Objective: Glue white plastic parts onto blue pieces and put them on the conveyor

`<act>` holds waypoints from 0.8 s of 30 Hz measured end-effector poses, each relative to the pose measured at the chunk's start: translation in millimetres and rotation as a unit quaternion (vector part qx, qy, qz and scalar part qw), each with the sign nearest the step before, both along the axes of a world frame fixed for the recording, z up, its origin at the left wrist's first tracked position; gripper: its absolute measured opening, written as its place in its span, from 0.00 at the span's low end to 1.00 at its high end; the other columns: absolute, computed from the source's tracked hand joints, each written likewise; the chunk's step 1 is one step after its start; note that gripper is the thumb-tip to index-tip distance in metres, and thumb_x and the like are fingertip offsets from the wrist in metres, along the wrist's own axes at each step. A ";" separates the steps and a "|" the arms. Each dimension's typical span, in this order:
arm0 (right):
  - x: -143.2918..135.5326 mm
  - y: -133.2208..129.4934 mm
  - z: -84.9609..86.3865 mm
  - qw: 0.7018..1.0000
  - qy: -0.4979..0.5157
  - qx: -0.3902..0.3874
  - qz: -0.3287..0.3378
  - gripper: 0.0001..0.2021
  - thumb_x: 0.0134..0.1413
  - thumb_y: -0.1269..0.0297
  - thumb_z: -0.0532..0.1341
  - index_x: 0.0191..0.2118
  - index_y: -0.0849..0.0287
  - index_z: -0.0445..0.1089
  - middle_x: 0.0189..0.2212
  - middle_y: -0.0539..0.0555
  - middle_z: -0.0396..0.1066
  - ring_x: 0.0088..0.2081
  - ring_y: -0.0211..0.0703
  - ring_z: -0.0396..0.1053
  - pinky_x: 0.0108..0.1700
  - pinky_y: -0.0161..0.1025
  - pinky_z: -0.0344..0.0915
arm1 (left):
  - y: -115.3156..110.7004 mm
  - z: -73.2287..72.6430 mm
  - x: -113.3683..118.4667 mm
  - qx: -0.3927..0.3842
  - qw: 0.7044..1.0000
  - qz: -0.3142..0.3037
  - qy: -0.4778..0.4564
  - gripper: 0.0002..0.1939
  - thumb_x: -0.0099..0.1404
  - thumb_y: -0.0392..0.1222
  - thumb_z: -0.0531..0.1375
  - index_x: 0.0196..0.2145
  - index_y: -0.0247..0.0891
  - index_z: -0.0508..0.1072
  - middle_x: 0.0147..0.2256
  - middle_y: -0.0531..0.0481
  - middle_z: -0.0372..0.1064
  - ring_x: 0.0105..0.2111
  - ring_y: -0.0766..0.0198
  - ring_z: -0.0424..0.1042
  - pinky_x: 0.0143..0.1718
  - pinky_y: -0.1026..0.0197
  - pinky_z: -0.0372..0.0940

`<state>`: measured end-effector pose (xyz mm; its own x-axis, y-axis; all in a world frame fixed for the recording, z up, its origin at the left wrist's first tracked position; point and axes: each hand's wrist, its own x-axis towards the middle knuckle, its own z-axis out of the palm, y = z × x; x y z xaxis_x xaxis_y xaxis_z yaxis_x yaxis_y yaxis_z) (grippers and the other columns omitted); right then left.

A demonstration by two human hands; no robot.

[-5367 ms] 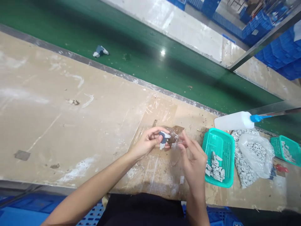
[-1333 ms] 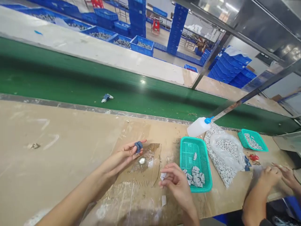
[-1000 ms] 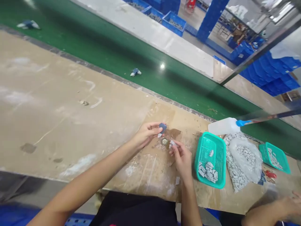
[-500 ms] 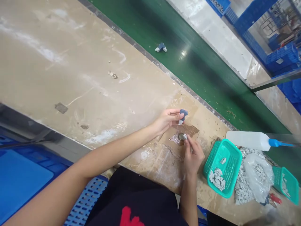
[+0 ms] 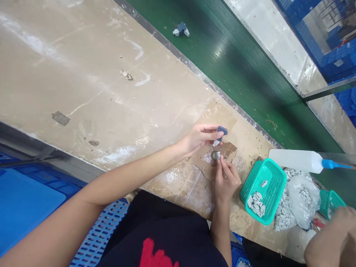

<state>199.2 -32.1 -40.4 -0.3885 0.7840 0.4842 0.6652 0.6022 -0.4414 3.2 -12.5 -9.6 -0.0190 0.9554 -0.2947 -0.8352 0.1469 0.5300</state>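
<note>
My left hand [image 5: 201, 139] is closed around a small blue-grey part [image 5: 222, 130] that has a white piece at its lower end. Just below it, my right hand [image 5: 227, 181] pinches a small white piece [image 5: 218, 156] between thumb and fingertips. That piece is over a small round dark spot [image 5: 214, 154] on a shiny, stained piece of cardboard [image 5: 229, 149]. To the right of my right hand is a green plastic basket [image 5: 278, 196], with a pile of small white pieces [image 5: 257, 204] in it.
A white squeeze bottle [image 5: 296, 160] with a blue nozzle lies behind the basket. Bags of white pieces [image 5: 285, 217] are beside it. Another person's hand [image 5: 330, 237] is at the lower right, near a second green basket [image 5: 324, 202]. A blue-and-white part [image 5: 181, 29] lies on the green belt [image 5: 222, 55].
The white piece in my right hand has shifted slightly left and up, onto the dark spot. The blue-grey part has turned a little. Another person's hand has come in at lower right.
</note>
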 end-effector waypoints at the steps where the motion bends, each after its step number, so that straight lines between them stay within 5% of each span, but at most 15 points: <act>1: -0.1 0.1 0.1 1.000 -0.001 0.000 0.001 0.11 0.65 0.69 0.60 0.49 0.57 0.78 0.33 0.55 0.78 0.32 0.38 0.75 0.38 0.37 0.73 | 0.2 -0.2 -0.1 -0.002 1.000 0.000 0.003 0.16 0.49 0.38 0.75 0.35 0.31 0.81 0.34 0.46 0.75 0.30 0.65 0.72 0.40 0.58 0.68; 10: 2.6 0.9 -2.6 1.000 -0.002 0.000 0.015 0.13 0.64 0.70 0.60 0.50 0.55 0.77 0.32 0.53 0.76 0.32 0.36 0.74 0.37 0.35 0.72 | -0.9 -3.5 3.6 -0.008 0.999 -0.011 0.045 0.18 0.48 0.40 0.76 0.35 0.31 0.79 0.32 0.47 0.77 0.29 0.62 0.76 0.35 0.59 0.68; 19: 1.8 -2.1 3.2 0.997 0.056 -0.056 -0.008 0.13 0.64 0.69 0.61 0.50 0.52 0.77 0.34 0.54 0.77 0.34 0.39 0.74 0.38 0.38 0.72 | -2.6 -11.0 6.9 -0.015 0.976 0.017 0.217 0.11 0.53 0.36 0.71 0.35 0.32 0.79 0.31 0.45 0.77 0.32 0.60 0.76 0.39 0.59 0.69; 24: 8.7 -2.5 21.3 0.971 0.202 -0.094 -0.085 0.11 0.60 0.67 0.65 0.48 0.52 0.79 0.32 0.53 0.73 0.33 0.41 0.71 0.34 0.40 0.69 | -6.8 -17.4 7.5 -0.003 0.947 -0.093 0.308 0.10 0.50 0.33 0.71 0.32 0.35 0.79 0.31 0.45 0.78 0.33 0.59 0.77 0.36 0.60 0.69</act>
